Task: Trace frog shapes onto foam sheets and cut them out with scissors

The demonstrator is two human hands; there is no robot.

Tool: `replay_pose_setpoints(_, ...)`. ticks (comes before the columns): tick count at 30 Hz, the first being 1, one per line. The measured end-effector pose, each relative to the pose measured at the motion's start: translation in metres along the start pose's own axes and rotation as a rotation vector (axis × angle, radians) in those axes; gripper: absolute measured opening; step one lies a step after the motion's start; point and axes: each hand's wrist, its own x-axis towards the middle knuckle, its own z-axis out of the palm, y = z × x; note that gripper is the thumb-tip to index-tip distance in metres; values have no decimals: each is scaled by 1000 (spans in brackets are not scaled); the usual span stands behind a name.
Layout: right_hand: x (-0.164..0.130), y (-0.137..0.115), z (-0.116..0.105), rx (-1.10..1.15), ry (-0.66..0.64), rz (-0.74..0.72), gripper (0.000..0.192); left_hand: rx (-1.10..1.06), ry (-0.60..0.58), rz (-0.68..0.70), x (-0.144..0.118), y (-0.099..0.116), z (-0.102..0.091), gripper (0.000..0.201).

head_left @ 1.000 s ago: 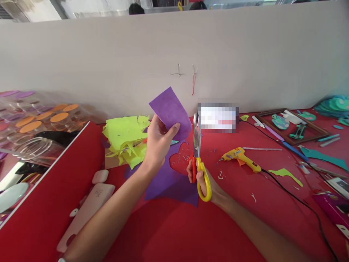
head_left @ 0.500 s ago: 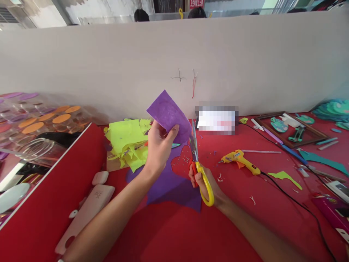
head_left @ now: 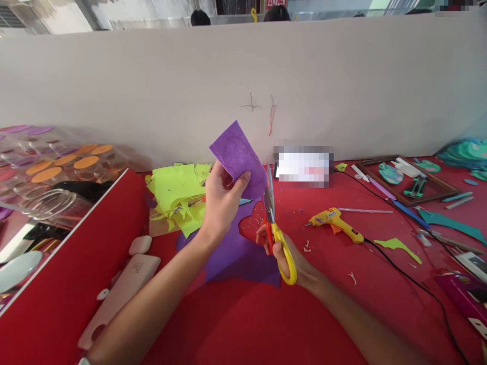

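My left hand (head_left: 225,200) pinches a piece of purple felt (head_left: 239,154) between thumb and fingers, holding it up above the table. A faint round outline shows on the felt. My right hand (head_left: 283,253) grips scissors (head_left: 271,208) with one yellow and one red handle loop. The blades point up and lie against the felt's right edge, slightly parted. Below the hands a larger purple felt sheet (head_left: 236,261) with a cut-out gap lies on the red table (head_left: 243,324). Yellow-green felt scraps (head_left: 177,185) are piled left of my left hand.
A yellow glue gun (head_left: 335,223) with a black cord lies on the right, before a brown frame (head_left: 445,190) with small teal pieces. A blurred-out screen (head_left: 304,167) leans at the back wall. On the left, a red divider (head_left: 83,263) stands beside a pale power bank (head_left: 122,299).
The purple felt has tilted and shifted slightly to the right in my left hand. The fingers of my right hand have moved a little on the scissors' handles.
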Motion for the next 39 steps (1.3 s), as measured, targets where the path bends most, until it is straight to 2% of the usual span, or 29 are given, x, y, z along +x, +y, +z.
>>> replay_pose_setpoints(3,-1,-5,-1,-58,-35,-27,64,11,3,-1,0,1,0,18)
replay_pose_setpoints(9,2,-7,-4,7,21,-15,66,-20,-38,0,-1,1,1,17)
replay_pose_setpoints(23,0,-9,-7,-92,37,-12,67,-48,-71,-39,0,0,-1,21)
replay_pose_setpoints(29,0,-4,-7,-87,50,-3,65,-25,-67,-83,-1,-1,-1,19)
replay_pose_setpoints(39,-2,0,-3,-134,103,-42,62,124,-138,-147,-3,-2,-5,31)
